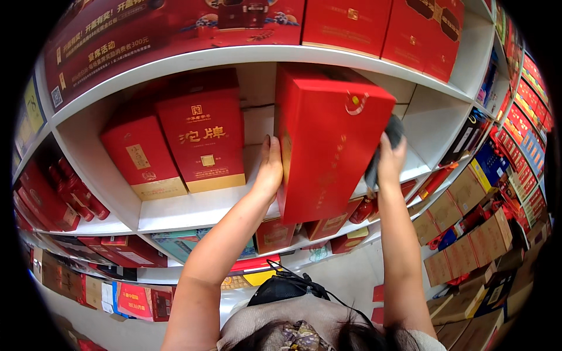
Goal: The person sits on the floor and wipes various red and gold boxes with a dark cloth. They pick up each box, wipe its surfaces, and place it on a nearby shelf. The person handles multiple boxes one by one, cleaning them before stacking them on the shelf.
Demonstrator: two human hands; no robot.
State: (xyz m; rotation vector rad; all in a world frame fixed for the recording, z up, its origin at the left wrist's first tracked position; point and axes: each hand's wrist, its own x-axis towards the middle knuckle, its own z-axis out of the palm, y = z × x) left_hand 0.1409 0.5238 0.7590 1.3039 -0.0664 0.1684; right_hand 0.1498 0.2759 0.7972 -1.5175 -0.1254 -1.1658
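A tall red gift box (pixel 325 146) with a small cord loop near its top edge is held tilted at the front of a white shelf. My left hand (pixel 270 165) grips its left side, thumb and fingers lying along the edge. At the box's right side, my right hand (pixel 391 162) holds a dark grey cloth (pixel 396 130) against it. The fingers of that hand are slightly blurred. In the same shelf compartment, to the left, stand two upright red boxes with gold bases, a larger box (pixel 201 131) and a smaller box (pixel 140 152).
The white shelf edge (pixel 175 212) runs below my hands, with more boxes and a red bottle (pixel 361 211) on the level beneath. Above is a red banner (pixel 146 41). Cardboard cartons (pixel 471 248) are stacked on the right. A black bag (pixel 287 291) hangs at my front.
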